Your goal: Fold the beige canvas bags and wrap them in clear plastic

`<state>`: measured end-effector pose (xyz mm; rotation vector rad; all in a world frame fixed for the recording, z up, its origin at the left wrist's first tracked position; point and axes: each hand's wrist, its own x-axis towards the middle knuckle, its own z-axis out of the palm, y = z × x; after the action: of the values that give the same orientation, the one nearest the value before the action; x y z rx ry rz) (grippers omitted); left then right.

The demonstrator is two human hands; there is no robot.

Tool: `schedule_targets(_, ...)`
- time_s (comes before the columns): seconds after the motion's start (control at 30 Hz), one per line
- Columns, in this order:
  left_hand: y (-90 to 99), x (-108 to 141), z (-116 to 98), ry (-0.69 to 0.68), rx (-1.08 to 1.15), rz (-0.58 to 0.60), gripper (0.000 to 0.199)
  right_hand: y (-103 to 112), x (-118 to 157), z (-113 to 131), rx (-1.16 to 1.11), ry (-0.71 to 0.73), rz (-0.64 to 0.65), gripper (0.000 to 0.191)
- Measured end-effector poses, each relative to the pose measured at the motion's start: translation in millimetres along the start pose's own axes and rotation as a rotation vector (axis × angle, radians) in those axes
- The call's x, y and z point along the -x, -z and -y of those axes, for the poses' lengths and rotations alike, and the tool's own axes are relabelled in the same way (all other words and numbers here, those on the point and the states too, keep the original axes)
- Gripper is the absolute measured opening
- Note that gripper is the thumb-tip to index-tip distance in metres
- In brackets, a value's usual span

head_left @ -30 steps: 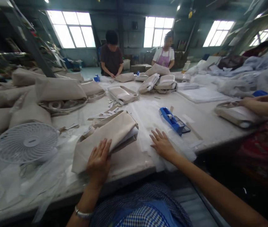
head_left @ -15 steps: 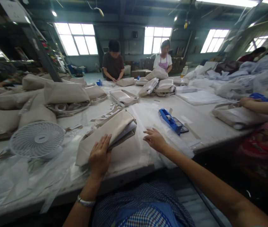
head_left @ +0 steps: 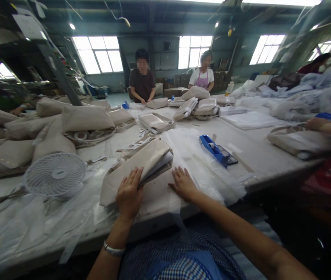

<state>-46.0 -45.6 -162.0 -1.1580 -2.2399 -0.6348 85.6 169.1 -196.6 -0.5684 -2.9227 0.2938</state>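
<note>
A beige bag (head_left: 146, 157) lies folded on the table in front of me, its right end gaping with white stuffing or paper showing inside. My left hand (head_left: 129, 193) lies flat on its near side, fingers stretched out and close together. A pale flat panel, seemingly part of the bag, spreads beneath and to the right. Near that panel's right edge rests my right hand (head_left: 183, 184), palm down with fingers spread and nothing in it. Clear plastic bags (head_left: 209, 175) lie just right of this hand.
Beyond the plastic stands a blue tape dispenser (head_left: 213, 149). A white fan (head_left: 57, 175) and a heap of beige bags (head_left: 88, 118) occupy the left. Two people work across the table (head_left: 250, 144); at right, another person's hand (head_left: 314, 123) touches a beige bag.
My right hand has come down and left, from above the plastic to beside the bag's near panel. My left hand stays on the bag. The whole view has shifted slightly.
</note>
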Motion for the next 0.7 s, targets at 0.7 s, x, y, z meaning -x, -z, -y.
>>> schedule_targets(0.7,-9.9,18,3,-0.066,-0.05,0.094,0.063,-10,10,21,-0.37,0.353,-0.4,0.016)
